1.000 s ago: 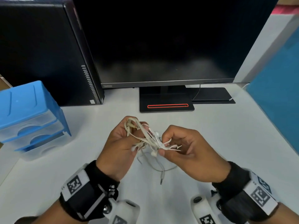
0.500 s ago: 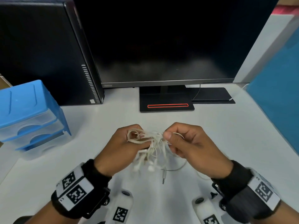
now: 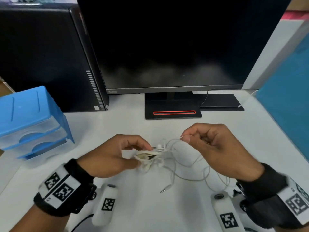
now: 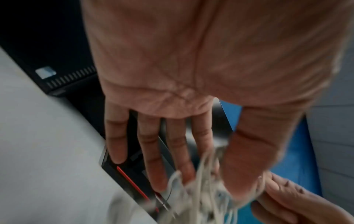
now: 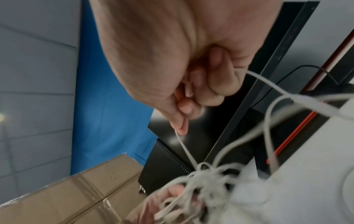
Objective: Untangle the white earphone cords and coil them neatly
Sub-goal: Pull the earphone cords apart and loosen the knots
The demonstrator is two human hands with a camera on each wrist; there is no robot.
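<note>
Desk (image 3: pixel 117 124) | right hand (image 3: pixel 215 148) pulled 1 cord (image 3: pixel 172 142) from left-hand (image 3: pixel 108 156) tangle (image 3: pixel 150 156)

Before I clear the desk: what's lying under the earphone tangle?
Under the earphone tangle, loose cord loops and the jack plug hang over the white desk. The spot directly beneath the left hand is hidden.

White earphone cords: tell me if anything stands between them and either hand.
Nothing visible does. The left hand already grips the tangled white earphone cords, and the right hand pinches one strand pulled out from them above the table.
</note>
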